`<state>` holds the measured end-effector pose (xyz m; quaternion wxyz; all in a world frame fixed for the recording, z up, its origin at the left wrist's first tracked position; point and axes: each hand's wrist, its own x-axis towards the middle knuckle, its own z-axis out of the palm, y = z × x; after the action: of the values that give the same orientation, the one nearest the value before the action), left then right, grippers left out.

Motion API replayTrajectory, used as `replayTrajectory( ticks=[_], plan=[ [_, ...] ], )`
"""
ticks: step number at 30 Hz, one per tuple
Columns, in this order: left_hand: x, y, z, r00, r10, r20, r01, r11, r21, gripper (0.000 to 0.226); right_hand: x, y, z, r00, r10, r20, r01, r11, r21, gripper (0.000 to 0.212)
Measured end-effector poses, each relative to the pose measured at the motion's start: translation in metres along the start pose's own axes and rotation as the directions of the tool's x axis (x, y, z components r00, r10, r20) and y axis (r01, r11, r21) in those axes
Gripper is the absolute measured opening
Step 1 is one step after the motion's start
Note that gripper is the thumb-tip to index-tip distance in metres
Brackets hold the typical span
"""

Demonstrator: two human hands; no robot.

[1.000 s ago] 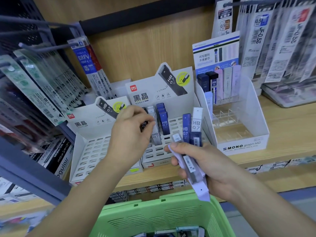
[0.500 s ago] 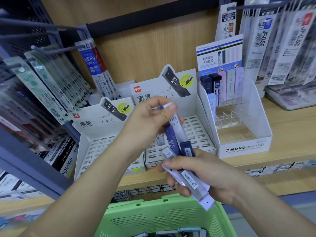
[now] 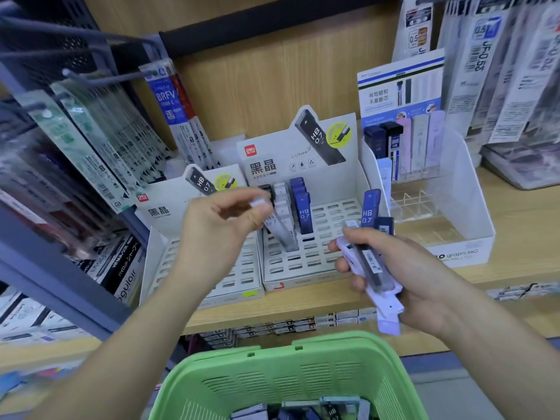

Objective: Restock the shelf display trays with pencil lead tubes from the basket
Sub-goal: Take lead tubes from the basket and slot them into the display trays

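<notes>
The left hand (image 3: 221, 222) has drawn a white tube (image 3: 279, 230) out of the bundle (image 3: 371, 263) and carried it leftward over the middle tray (image 3: 303, 280). Thumb and fingertips pinch the tube by its top end, and it hangs tilted with its lower end just above the slots, beside the white tubes (image 3: 280, 192) and blue tubes (image 3: 303, 207) already standing at the back. It does not look seated yet. The right hand (image 3: 406, 268) stays curled round the rest of the bundle, where a blue tube (image 3: 369, 207) now stands up alone, its white neighbour of a second ago gone. More tubes lie in the green basket (image 3: 272, 356) below. One more piece is probably about to be slotted, and many open slots remain in front.
</notes>
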<state>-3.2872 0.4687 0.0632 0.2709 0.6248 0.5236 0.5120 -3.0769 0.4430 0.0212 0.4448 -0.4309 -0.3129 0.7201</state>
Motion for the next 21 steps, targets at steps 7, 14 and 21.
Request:
replayTrajectory(
  ticks=[7, 14, 21],
  plan=[
    [-0.009, -0.019, 0.009, 0.999, -0.022, 0.036, 0.017, 0.991, 0.130, 0.017, 0.002, 0.003, 0.004, 1.000, 0.011, 0.022, -0.011, 1.000, -0.008, 0.025],
    [-0.006, -0.020, 0.016, 0.999, 0.013, 0.036, -0.019, 0.982, 0.187, 0.021, 0.001, 0.002, 0.005, 1.000, 0.025, 0.018, -0.025, 1.000, -0.014, 0.026],
    [-0.008, -0.024, 0.022, 0.988, 0.155, 0.026, -0.157, 0.957, 0.245, 0.024, 0.001, 0.003, 0.007, 1.000, 0.025, 0.012, -0.026, 0.999, 0.038, 0.028]
  ],
)
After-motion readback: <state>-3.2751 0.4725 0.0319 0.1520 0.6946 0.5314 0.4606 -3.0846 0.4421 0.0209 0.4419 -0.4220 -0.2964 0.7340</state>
